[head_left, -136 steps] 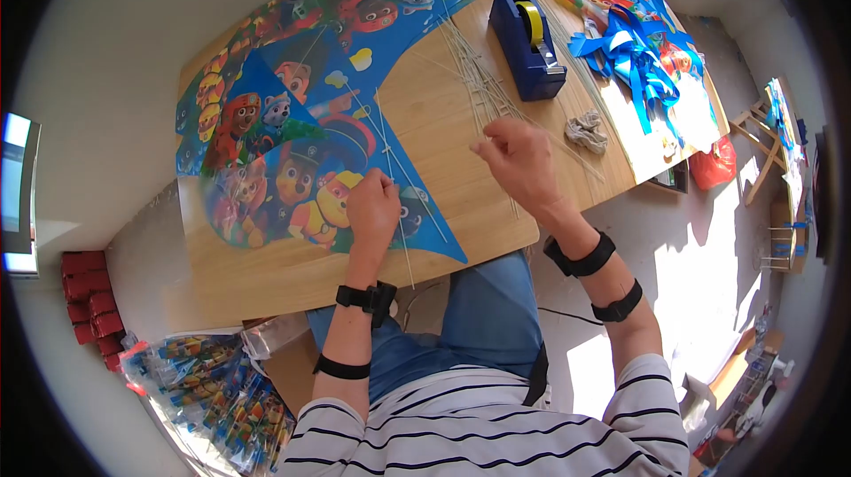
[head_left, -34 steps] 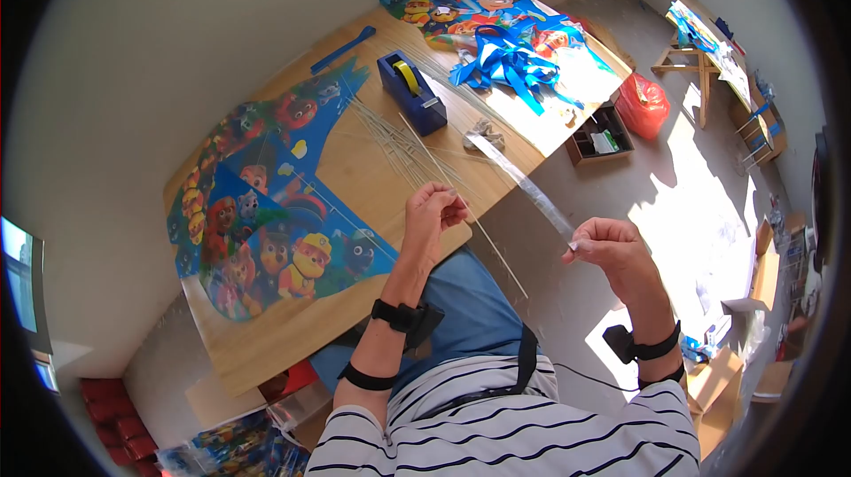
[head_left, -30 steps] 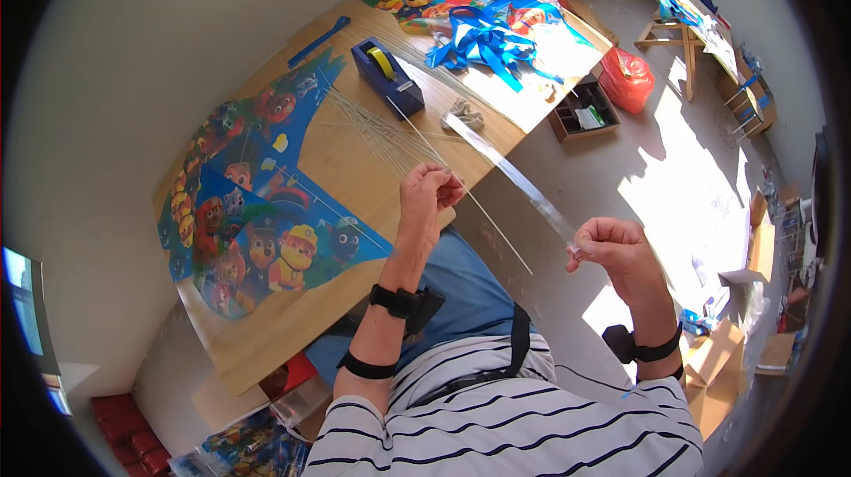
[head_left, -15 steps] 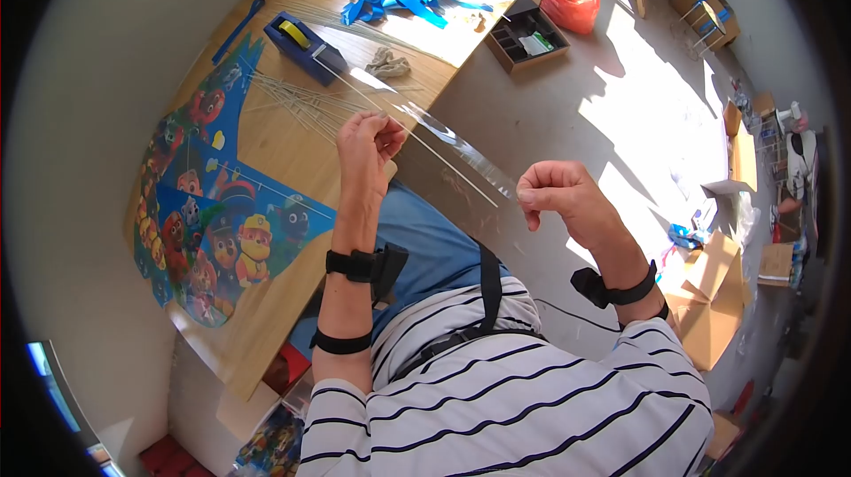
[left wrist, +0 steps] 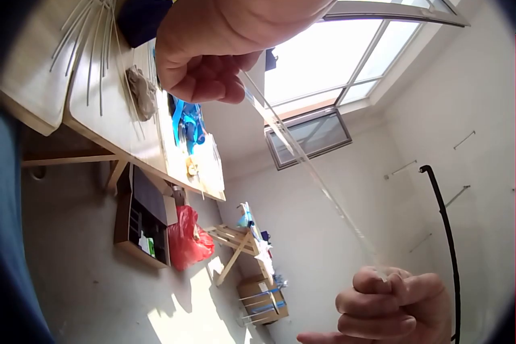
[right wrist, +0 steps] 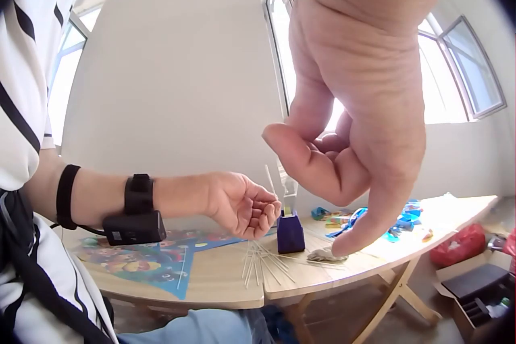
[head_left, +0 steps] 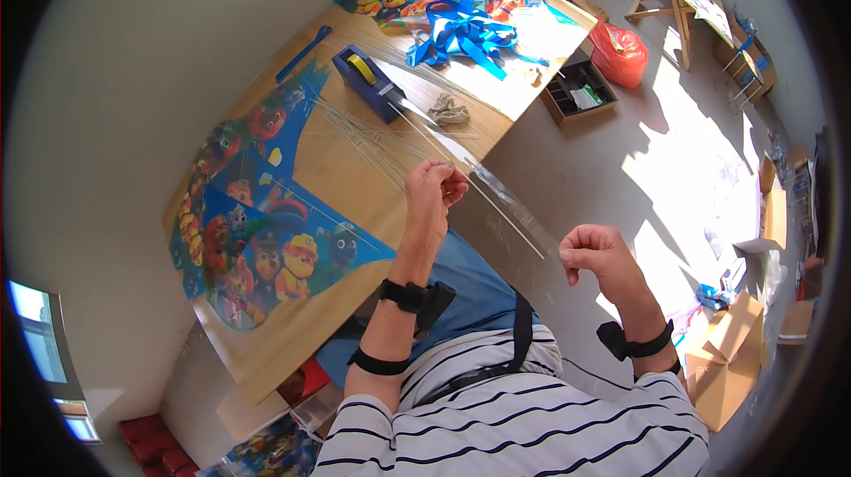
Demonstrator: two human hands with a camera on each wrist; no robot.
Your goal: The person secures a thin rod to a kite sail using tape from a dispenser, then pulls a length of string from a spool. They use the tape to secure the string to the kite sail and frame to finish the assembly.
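My left hand [head_left: 432,198] pinches a thin pale rod [head_left: 523,236] between thumb and fingers; the rod slants down to the right past the table edge. Farther right, my right hand [head_left: 601,262] pinches the near end of a long strip of clear tape [head_left: 507,197]. The strip stretches beside the rod and overlaps it partly in the head view. In the left wrist view, the right hand [left wrist: 395,304] has thumb and forefinger together at the strip's end. A dark blue tape dispenser [head_left: 368,85] with a yellow core stands on the table beyond the left hand.
Several loose rods [head_left: 359,133] and a crumpled beige cloth [head_left: 448,109] lie on the wooden table [head_left: 332,144]. A cartoon-printed blue sheet [head_left: 266,238] covers its left side. Blue ribbons [head_left: 465,38] are heaped at the back. A box [head_left: 576,91] and red bag [head_left: 619,53] stand beyond.
Since the oldest frame, the left hand has picked up the rod and the right hand the tape strip. In the last second, strip and rod have come closer together; the head view has shifted.
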